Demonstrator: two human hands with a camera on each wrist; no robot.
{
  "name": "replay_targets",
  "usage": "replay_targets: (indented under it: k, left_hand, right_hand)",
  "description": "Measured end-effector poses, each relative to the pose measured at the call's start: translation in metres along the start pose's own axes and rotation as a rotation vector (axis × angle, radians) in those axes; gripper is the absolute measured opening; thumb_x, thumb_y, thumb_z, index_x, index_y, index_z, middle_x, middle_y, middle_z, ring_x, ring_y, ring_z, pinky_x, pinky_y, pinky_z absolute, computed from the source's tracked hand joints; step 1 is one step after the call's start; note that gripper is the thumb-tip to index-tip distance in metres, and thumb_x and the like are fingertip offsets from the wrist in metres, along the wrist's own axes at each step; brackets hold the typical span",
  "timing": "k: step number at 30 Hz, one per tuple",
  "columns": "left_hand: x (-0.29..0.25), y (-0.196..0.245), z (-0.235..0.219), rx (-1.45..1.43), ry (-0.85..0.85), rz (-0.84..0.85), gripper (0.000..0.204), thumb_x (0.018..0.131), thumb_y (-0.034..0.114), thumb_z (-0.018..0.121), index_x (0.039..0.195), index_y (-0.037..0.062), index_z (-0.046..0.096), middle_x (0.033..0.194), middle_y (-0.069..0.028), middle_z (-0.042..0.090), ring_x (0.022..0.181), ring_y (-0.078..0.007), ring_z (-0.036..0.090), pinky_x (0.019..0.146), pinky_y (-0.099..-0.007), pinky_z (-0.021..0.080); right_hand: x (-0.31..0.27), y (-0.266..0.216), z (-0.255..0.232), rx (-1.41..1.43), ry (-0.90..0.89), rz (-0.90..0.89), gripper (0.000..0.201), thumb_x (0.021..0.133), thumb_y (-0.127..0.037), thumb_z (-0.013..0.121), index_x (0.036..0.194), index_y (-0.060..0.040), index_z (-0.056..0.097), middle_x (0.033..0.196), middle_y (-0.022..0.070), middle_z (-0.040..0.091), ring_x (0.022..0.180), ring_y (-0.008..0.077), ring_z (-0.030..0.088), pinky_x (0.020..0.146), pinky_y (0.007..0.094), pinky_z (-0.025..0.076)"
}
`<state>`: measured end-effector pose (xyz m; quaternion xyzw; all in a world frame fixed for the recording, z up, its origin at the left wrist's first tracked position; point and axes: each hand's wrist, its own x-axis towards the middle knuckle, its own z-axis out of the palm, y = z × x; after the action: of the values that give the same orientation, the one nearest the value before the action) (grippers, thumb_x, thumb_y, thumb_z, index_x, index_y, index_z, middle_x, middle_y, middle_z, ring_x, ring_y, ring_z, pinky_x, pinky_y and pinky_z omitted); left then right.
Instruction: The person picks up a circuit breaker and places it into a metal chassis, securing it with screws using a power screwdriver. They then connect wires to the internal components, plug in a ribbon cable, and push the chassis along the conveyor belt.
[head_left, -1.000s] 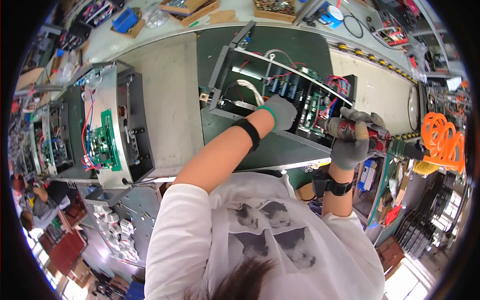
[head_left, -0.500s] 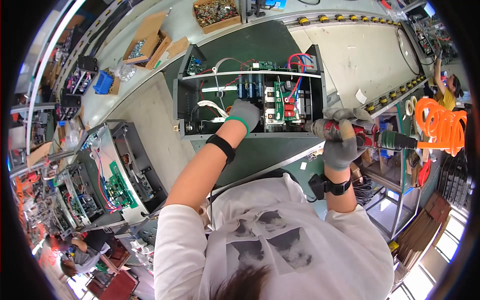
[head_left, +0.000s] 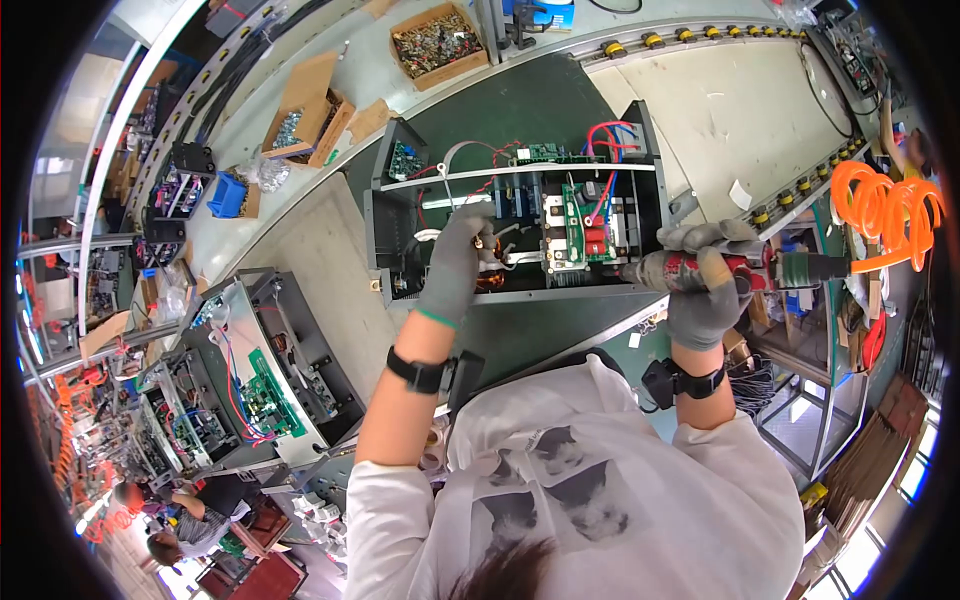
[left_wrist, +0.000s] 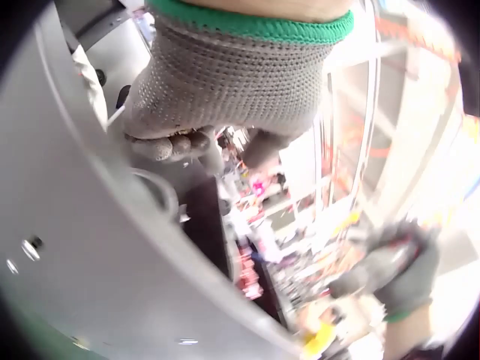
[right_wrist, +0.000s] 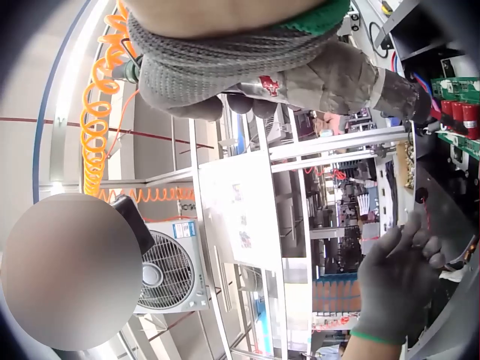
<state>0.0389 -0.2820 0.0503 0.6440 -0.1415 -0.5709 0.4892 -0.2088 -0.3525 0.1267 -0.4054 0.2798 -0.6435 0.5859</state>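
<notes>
My gloved left hand (head_left: 452,268) hovers over the front left of an open metal chassis (head_left: 520,296), fingers bent downward; a small brassy spot shows by its fingertips, and I cannot tell whether it is held. Beneath and beside that hand are a copper coil (head_left: 490,281) and white cables. My right hand (head_left: 705,305), also gloved, grips a red and grey pneumatic screwdriver (head_left: 655,270) just beyond the chassis's right end, its nose pointing left toward the circuit board (head_left: 575,225). That board carries red components. In the right wrist view, tape wraps the screwdriver's body (right_wrist: 330,84).
An orange coiled hose (head_left: 880,215) runs from the screwdriver's rear. Similar chassis (head_left: 290,385) stand at the left. Behind are boxes of small hardware (head_left: 435,45) and a blue bin (head_left: 228,196). Rollers (head_left: 683,35) line the bench's far edge.
My left hand has drawn back from the capacitors and lifted leftward, uncovering the coil and cables. The right hand still holds the screwdriver by the chassis's right end. The head view has turned.
</notes>
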Motion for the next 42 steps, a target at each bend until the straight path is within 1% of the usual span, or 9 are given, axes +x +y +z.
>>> replay_targets:
  k: [2, 4, 7, 12, 17, 26, 32, 34, 42]
  left_hand:
    - [-0.006, -0.016, -0.018, -0.431, -0.168, 0.032, 0.032, 0.086, 0.011, 0.046, 0.115, -0.0007, 0.053, 0.086, -0.0043, 0.054, 0.076, -0.0124, 0.056, 0.07, -0.0225, 0.048]
    - [-0.036, -0.011, -0.003, -0.447, -0.065, 0.13, 0.032, 0.089, 0.011, 0.043, 0.117, -0.0033, 0.051, 0.09, -0.0064, 0.055, 0.082, -0.0135, 0.057, 0.074, -0.0231, 0.049]
    - [-0.057, -0.01, 0.007, -0.454, -0.159, 0.075, 0.029, 0.091, 0.007, 0.045, 0.119, -0.0018, 0.05, 0.095, -0.0067, 0.056, 0.084, -0.014, 0.056, 0.073, -0.0227, 0.047]
    - [-0.066, -0.015, 0.027, -0.508, -0.146, 0.01, 0.026, 0.092, 0.006, 0.05, 0.118, 0.0013, 0.052, 0.095, -0.0065, 0.056, 0.085, -0.0146, 0.057, 0.072, -0.0203, 0.047]
    - [-0.053, -0.04, 0.019, -0.886, -0.344, 0.006, 0.028, 0.09, 0.0, 0.052, 0.117, 0.0021, 0.054, 0.103, -0.01, 0.058, 0.092, -0.0171, 0.061, 0.079, -0.0229, 0.052]
    - [-0.066, -0.03, 0.033, -0.888, -0.107, -0.085, 0.026, 0.088, 0.017, 0.063, 0.112, 0.0077, 0.057, 0.096, -0.0013, 0.059, 0.083, -0.0094, 0.059, 0.067, -0.0167, 0.052]
    - [-0.064, -0.031, 0.038, -1.038, -0.219, -0.09, 0.021, 0.085, 0.022, 0.067, 0.1, 0.0117, 0.057, 0.086, 0.0032, 0.054, 0.077, -0.007, 0.056, 0.065, -0.017, 0.052]
    - [-0.064, -0.031, 0.038, -1.04, -0.207, -0.11, 0.021, 0.085, 0.023, 0.068, 0.098, 0.0123, 0.056, 0.085, 0.0038, 0.054, 0.076, -0.0066, 0.055, 0.064, -0.0172, 0.052]
    - [-0.067, -0.028, 0.032, -0.952, -0.207, -0.096, 0.019, 0.086, 0.025, 0.066, 0.093, 0.0115, 0.055, 0.081, 0.0035, 0.053, 0.07, -0.0069, 0.054, 0.062, -0.0179, 0.05]
  right_hand:
    - [0.006, -0.001, 0.006, 0.058, 0.006, 0.022, 0.034, 0.073, 0.003, 0.054, 0.106, -0.0024, 0.05, 0.082, 0.0138, 0.059, 0.075, 0.0287, 0.063, 0.073, 0.0442, 0.054]
    - [0.01, -0.003, 0.015, 0.108, 0.004, 0.048, 0.033, 0.074, 0.001, 0.055, 0.106, -0.0035, 0.051, 0.083, 0.0134, 0.058, 0.075, 0.0283, 0.062, 0.073, 0.044, 0.053]
    - [0.017, -0.003, 0.025, 0.12, -0.059, 0.081, 0.032, 0.078, -0.011, 0.055, 0.108, -0.0063, 0.048, 0.082, 0.01, 0.056, 0.076, 0.0254, 0.054, 0.079, 0.0478, 0.046]
    - [0.022, 0.004, 0.042, 0.29, -0.085, 0.094, 0.035, 0.077, -0.006, 0.055, 0.112, -0.0033, 0.048, 0.083, 0.0138, 0.058, 0.077, 0.0288, 0.059, 0.076, 0.0505, 0.049]
    - [0.02, 0.009, 0.054, 0.373, -0.134, 0.074, 0.035, 0.078, -0.007, 0.054, 0.113, -0.0032, 0.048, 0.084, 0.0139, 0.058, 0.08, 0.0291, 0.059, 0.076, 0.0511, 0.049]
    - [0.011, 0.013, 0.059, 0.428, -0.152, 0.107, 0.032, 0.08, -0.008, 0.053, 0.111, -0.0047, 0.048, 0.082, 0.0123, 0.056, 0.077, 0.0279, 0.058, 0.076, 0.0501, 0.048]
    - [0.006, 0.019, 0.062, 0.419, -0.19, 0.111, 0.032, 0.08, -0.006, 0.054, 0.112, -0.0068, 0.049, 0.083, 0.012, 0.056, 0.078, 0.0277, 0.058, 0.077, 0.0498, 0.048]
    - [0.003, 0.018, 0.064, 0.302, -0.149, 0.096, 0.033, 0.079, -0.014, 0.054, 0.111, -0.0094, 0.049, 0.08, 0.0071, 0.051, 0.076, 0.0232, 0.053, 0.075, 0.0464, 0.042]
    - [0.002, 0.017, 0.062, 0.341, -0.196, 0.102, 0.033, 0.079, -0.014, 0.053, 0.111, -0.0106, 0.048, 0.08, 0.0065, 0.051, 0.076, 0.0223, 0.052, 0.075, 0.0454, 0.042]
